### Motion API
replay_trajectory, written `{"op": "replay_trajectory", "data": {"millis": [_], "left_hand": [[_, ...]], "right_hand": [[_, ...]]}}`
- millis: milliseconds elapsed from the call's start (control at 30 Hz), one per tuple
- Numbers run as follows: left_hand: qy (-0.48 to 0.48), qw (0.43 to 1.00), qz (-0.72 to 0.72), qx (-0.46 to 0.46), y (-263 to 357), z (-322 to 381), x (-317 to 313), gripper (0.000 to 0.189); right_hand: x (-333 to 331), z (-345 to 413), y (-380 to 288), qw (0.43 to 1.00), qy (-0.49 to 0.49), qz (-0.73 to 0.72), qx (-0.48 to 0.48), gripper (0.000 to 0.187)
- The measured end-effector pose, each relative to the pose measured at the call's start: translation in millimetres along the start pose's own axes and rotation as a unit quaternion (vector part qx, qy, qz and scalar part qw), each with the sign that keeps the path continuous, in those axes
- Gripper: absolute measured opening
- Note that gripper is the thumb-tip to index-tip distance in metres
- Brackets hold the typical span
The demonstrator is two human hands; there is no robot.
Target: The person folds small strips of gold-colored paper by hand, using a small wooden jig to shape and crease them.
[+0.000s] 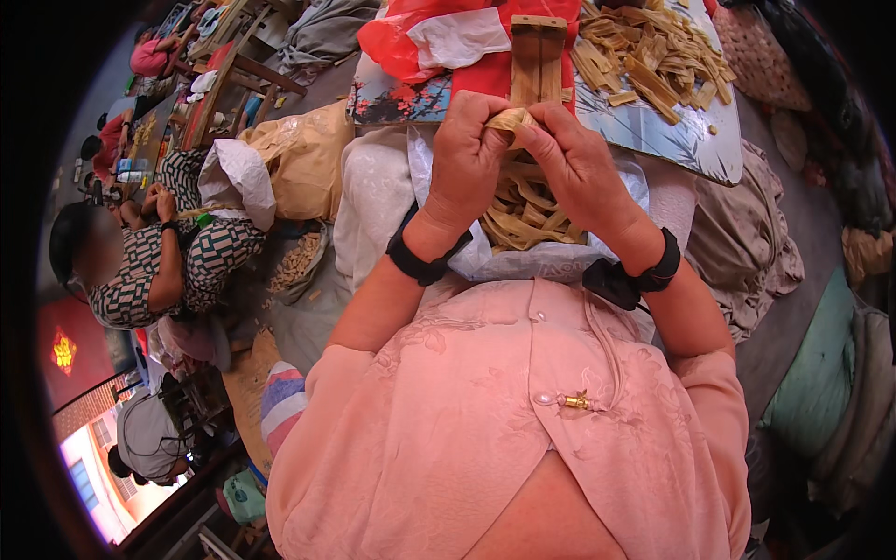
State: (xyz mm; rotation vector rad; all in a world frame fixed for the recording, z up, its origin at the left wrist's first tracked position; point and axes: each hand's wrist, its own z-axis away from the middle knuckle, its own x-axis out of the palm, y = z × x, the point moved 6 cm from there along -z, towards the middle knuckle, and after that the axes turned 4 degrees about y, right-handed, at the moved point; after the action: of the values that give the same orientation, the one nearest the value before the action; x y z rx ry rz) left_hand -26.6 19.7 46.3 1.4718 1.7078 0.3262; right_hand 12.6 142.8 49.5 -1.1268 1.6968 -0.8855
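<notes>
My left hand (467,157) and my right hand (577,157) meet in front of me, with thumbs and fingers pinched on one flat tan strip (514,120). The strip is bent into a small loop between them. Below my hands, a pile of long, loose tan strips (532,213) fills a whitish plastic bag (539,262) on my lap. Just beyond my fingers, a wooden block with a slot (537,59) stands on the board. What the strip is made of I cannot tell for certain.
A picture-printed board (672,150) holds a heap of folded tan strips (658,52), a red plastic bag (399,49) and a white cloth or paper (462,38). At left sits a co-worker (154,259) beside a sack of small tan pieces (299,262). Fabric sacks (815,357) stand at right.
</notes>
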Motion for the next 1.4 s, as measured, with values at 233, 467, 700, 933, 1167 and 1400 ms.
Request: {"op": "replay_trajectory", "data": {"millis": [233,467,700,933,1167,1400], "left_hand": [[-0.078,0.821,0.461,-0.328,-15.4,10.6,15.9,0.009],[0.020,0.903,0.363,-0.227,-12.7,5.8,6.8,0.014],[0.036,0.939,0.290,-0.180,-12.5,8.2,10.0,0.016],[0.009,0.925,0.290,-0.244,-13.9,-0.2,-2.9,0.005],[-0.026,0.915,0.272,-0.296,-33.8,0.0,-19.2,0.013],[-0.165,0.855,0.297,-0.391,-29.5,3.0,3.1,0.023]], "right_hand": [[-5.7,-9.2,6.8,0.972,-0.080,-0.206,0.080,0.024],[4.3,-6.9,14.4,0.921,-0.120,-0.308,0.207,0.022],[2.7,-4.7,27.3,0.921,-0.067,-0.304,0.233,0.020],[-18.0,-5.3,56.9,0.861,-0.019,-0.400,0.314,0.032],[-27.7,-10.2,51.8,0.908,0.006,-0.332,0.257,0.021],[-7.5,-9.8,37.6,0.976,-0.078,-0.176,0.100,0.014]]}}
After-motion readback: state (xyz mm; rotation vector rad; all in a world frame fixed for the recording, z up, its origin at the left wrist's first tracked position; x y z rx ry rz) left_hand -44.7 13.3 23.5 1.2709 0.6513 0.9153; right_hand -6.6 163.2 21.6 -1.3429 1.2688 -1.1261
